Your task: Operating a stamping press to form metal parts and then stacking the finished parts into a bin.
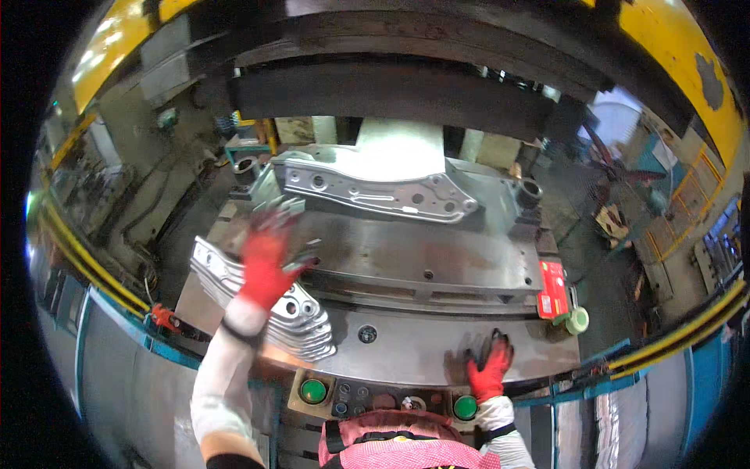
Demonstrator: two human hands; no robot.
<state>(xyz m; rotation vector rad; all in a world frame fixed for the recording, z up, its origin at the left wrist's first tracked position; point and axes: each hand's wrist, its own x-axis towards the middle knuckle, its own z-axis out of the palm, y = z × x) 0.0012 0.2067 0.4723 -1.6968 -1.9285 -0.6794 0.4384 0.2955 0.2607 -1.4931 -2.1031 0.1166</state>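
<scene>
My left hand (pixel 268 262), in a red glove with dark fingertips, is above a stack of stamped metal panels (pixel 301 332) at the left of the press bed. Its fingers are spread and somewhat blurred, and nothing shows in them. A single stamped panel (pixel 375 194) with several holes lies on the die (pixel 391 246) farther back. My right hand (pixel 491 369), gloved the same way, rests near the front edge of the steel bed (pixel 414 344). Its fingers are apart and hold nothing.
Two green push buttons (pixel 313 391) sit on the front panel below the bed. At the right stand a red box (pixel 552 289) and a pale green round container (pixel 576 320). The dark upper part of the press (pixel 391 94) hangs over the die. Yellow-and-black rails (pixel 680 332) flank the bed.
</scene>
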